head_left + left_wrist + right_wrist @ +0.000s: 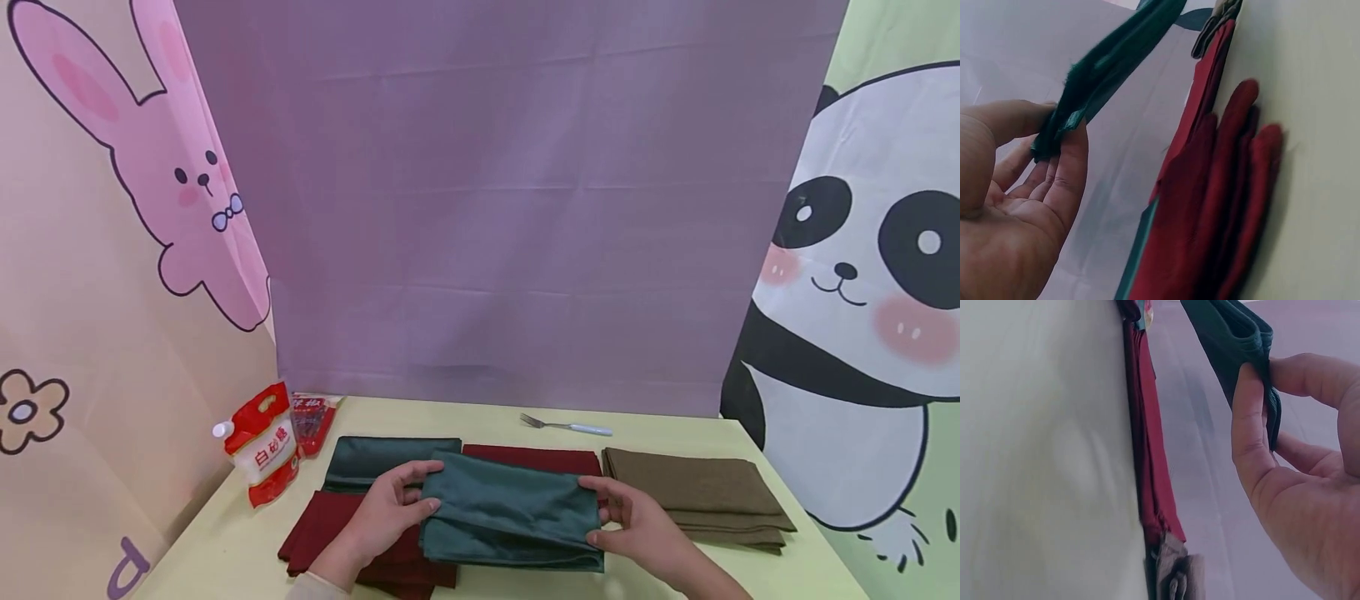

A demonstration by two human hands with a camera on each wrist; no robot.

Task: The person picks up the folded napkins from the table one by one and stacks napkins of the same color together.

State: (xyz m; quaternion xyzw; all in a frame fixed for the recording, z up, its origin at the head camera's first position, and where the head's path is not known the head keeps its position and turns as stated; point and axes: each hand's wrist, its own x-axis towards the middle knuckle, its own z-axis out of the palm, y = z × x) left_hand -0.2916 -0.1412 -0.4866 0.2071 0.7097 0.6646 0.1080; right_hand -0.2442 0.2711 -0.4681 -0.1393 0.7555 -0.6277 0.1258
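A folded dark green cloth [513, 512] is held up off the table between both hands. My left hand [390, 508] pinches its left edge between thumb and fingers; the left wrist view shows the layered end of the green cloth [1060, 131] in that pinch. At the opposite edge, my right hand [637, 525] pinches the cloth, and its stacked folds [1241, 337] show in the right wrist view. Under the left forearm lies a folded dark red cloth [322, 533], partly covered by the hand and the green cloth.
Behind the hands lie another folded green cloth [393, 458] and a second red one [532, 457]. A folded brown cloth [697, 492] sits at the right. A fork [566, 426] lies farther back. At the left stand a white-and-red sugar bag [262, 446] and a red packet [313, 423].
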